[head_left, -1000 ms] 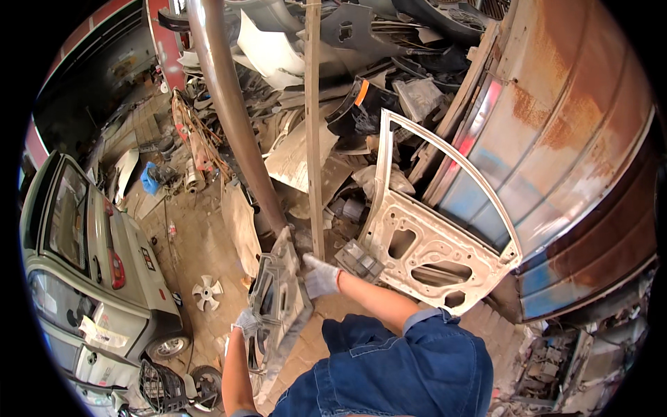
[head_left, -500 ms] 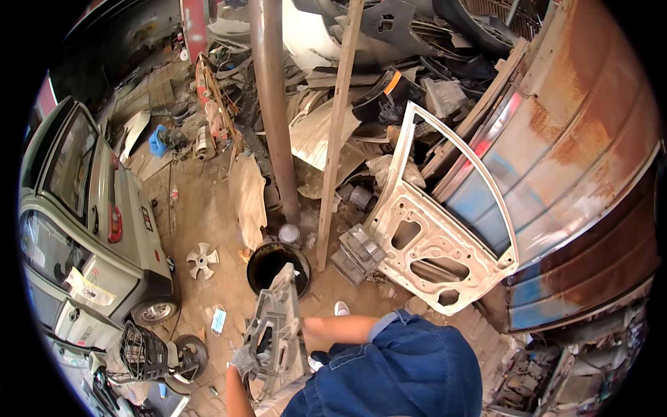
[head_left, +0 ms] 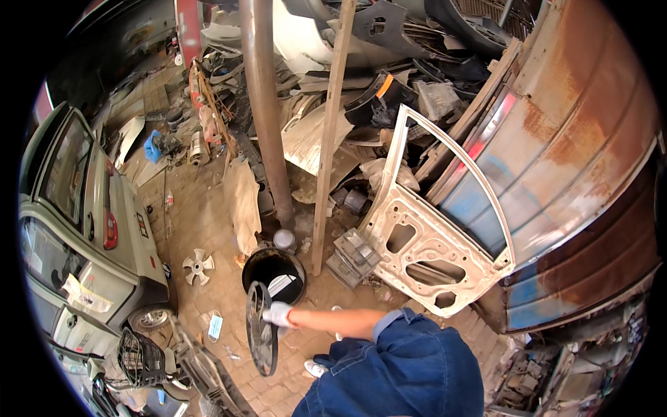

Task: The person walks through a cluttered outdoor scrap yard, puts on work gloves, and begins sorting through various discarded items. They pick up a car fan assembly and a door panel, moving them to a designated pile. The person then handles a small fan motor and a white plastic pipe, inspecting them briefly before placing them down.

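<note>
The bare right forearm (head_left: 333, 322) reaches leftward, gloved right hand (head_left: 279, 314) curled, left hand (head_left: 209, 406) low.

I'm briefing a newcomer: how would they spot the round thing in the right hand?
Find the tall brown pole, then the open black drum near its foot. On the drum's near side, the gloved right hand holds a dark disc tilted on edge. Unlike the pale bladed fan to its left, it has a dark, round outer rim.

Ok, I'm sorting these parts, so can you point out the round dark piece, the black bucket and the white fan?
Round dark piece (head_left: 251, 326): head view, left side of its rim.
Black bucket (head_left: 262, 262): head view, far inner wall.
White fan (head_left: 198, 266): head view, central hub.
</note>
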